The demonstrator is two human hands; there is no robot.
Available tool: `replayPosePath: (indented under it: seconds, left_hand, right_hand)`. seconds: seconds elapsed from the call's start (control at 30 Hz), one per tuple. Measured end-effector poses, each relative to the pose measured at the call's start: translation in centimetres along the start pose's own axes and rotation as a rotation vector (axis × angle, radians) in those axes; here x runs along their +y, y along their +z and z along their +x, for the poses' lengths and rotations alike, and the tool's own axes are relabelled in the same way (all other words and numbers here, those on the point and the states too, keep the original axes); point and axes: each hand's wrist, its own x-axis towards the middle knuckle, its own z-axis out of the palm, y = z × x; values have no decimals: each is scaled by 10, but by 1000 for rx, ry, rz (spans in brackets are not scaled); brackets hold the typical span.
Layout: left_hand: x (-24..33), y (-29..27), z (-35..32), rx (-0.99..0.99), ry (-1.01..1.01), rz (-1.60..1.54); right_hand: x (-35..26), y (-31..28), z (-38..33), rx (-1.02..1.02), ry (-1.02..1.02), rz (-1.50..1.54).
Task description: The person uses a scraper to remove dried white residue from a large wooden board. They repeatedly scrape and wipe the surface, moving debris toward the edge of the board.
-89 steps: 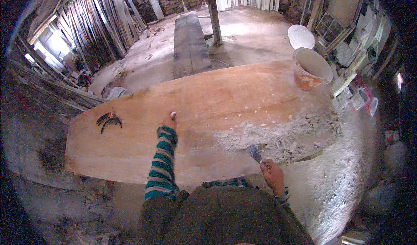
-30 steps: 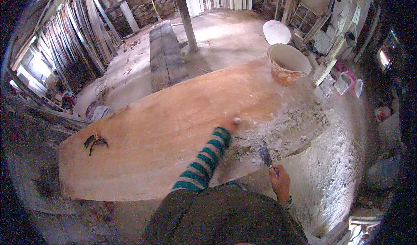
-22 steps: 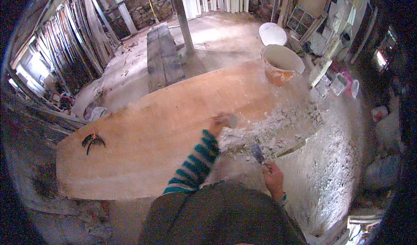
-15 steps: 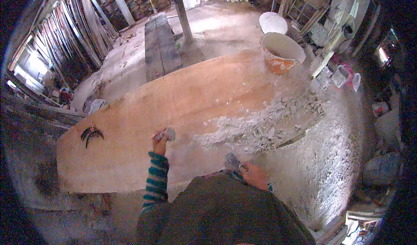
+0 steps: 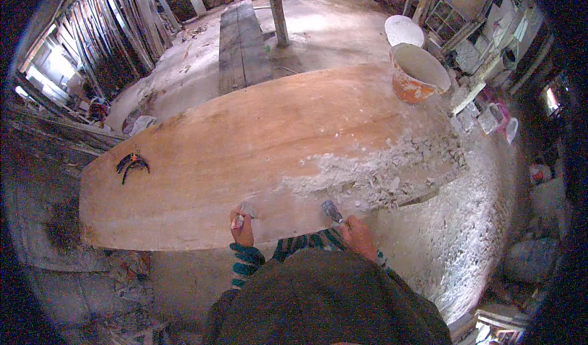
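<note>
Across the front lies a large wooden board [image 5: 202, 137]. Its right part is strewn with crumbled pale plaster-like debris [image 5: 380, 180]. Near the board's front edge my left hand [image 5: 242, 225] is closed around a scraper [image 5: 248, 209], its greyish blade pointing away over the wood. Farther right, my right hand [image 5: 360, 236] grips a second scraper [image 5: 331, 211] by the handle; its flat dark blade tilts toward the debris. The blades are apart from each other. Whether either blade touches the board I cannot tell.
A black curved tool [image 5: 132, 165] lies at the board's left end. At the far right stand an orange bucket [image 5: 411, 91] crusted with plaster and a white round tub [image 5: 404, 31]. Beyond are a dark plank [image 5: 240, 51], a post [image 5: 277, 14] and leaning timbers [image 5: 104, 45].
My left hand with its scraper has come back toward me and closer to my right hand. The right hand stays near the front edge. The whole view has shifted slightly.
</note>
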Motion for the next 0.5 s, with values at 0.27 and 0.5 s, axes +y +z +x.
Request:
replayPosePath:
  seconds: [0.27,0.5]
  left_hand:
    - [-14,-5,23,-147,-82,-198]
    - [4,-7,25,-240,-203,-258]
  right_hand:
    - [-17,-4,-1,36,54,54]
    - [-15,25,-7,139,201,-3]
